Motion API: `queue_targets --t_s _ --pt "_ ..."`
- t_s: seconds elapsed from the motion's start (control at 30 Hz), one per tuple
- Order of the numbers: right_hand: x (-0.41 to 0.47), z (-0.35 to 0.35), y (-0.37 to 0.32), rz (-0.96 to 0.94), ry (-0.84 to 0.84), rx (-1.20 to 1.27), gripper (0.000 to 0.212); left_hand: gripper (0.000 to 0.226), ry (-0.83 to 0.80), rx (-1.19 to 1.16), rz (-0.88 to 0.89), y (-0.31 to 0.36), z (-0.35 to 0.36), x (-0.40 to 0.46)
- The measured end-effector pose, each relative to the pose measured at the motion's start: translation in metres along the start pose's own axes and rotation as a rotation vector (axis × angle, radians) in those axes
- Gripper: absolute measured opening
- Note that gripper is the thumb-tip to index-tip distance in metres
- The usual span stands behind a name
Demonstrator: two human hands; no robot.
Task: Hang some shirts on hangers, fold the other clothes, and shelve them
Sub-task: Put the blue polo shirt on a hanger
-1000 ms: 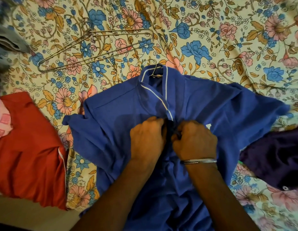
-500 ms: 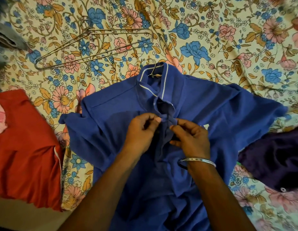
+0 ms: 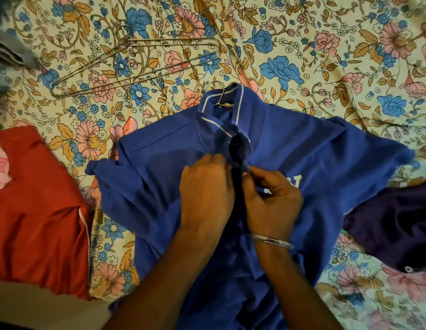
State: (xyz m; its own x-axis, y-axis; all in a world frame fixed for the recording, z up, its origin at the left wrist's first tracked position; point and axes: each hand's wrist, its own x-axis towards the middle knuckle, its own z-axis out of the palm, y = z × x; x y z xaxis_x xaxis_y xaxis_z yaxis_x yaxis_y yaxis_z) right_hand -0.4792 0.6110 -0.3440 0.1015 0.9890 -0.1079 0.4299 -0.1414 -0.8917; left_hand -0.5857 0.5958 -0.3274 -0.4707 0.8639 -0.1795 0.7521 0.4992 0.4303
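Blue shirt [image 3: 290, 148] at bed centre, hanger hook [image 3: 215, 85] at collar, 12 o'clock. Both hands have shifted up the placket; left hand [image 3: 204, 186] and right hand [image 3: 271, 198] fingers pinch it. Buttoning likely underway.

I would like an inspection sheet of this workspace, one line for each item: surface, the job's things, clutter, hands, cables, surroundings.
Surface: floral bedsheet, wrinkled, covers the whole work area.
Job's things: blue shirt lies front up, a hanger hook shows at its collar; spare wire hangers lie beyond it on the sheet.
Clutter: red garment at the left edge; dark purple garment at the right edge; grey cloth in the far left corner.
Hands: left hand and right hand both pinch the shirt's front placket.
Cables: nothing seen.
Surroundings: nothing seen beyond the bed.
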Motion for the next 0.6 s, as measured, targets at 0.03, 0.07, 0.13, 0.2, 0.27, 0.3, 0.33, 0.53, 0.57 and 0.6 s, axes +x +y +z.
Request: queue_targets --t_s 0.03,0.07,0.13,0.2,0.27,0.3,0.33,0.53,0.57,0.6 --pt "-0.002 0.001 0.0 -0.025 -0.005 -0.036 0.019 0.014 0.01 0.02 0.039 0.004 0.0 0.0" --pt "-0.002 0.002 0.001 -0.028 -0.018 -0.078 0.017 0.015 -0.004 -0.014 0.056 0.006 0.002 -0.001" --pt "0.0 0.001 0.005 -0.01 -0.043 -0.133 0.017 0.015 -0.088 -0.223 -0.023 0.004 0.007 0.001" --pt "0.002 0.0 0.008 -0.014 -0.082 -0.103 0.017 0.011 -0.171 -0.397 -0.13 -0.005 0.009 0.004" --pt "0.002 0.0 0.008 -0.01 -0.128 -0.069 0.018 0.01 -0.224 -0.429 -0.133 -0.011 0.009 0.007" --pt "0.002 0.0 0.007 0.002 -0.145 -0.056 0.019 0.013 -0.246 -0.446 -0.117 -0.014 0.009 0.009" --pt "0.001 0.001 0.006 0.016 -0.158 -0.038 0.019 0.015 -0.264 -0.477 -0.101 -0.017 0.009 0.012" --pt "0.014 -0.002 -0.001 0.345 -0.267 0.251 0.017 0.013 -0.298 -0.609 -0.06 -0.032 0.009 0.019" --pt "0.016 -0.002 0.0 0.38 -0.277 0.273 0.018 0.011 -0.279 -0.623 -0.076 -0.032 0.01 0.018" --pt "0.018 -0.001 0.0 0.388 -0.283 0.272 0.019 0.01 -0.254 -0.637 -0.097 -0.031 0.011 0.016"
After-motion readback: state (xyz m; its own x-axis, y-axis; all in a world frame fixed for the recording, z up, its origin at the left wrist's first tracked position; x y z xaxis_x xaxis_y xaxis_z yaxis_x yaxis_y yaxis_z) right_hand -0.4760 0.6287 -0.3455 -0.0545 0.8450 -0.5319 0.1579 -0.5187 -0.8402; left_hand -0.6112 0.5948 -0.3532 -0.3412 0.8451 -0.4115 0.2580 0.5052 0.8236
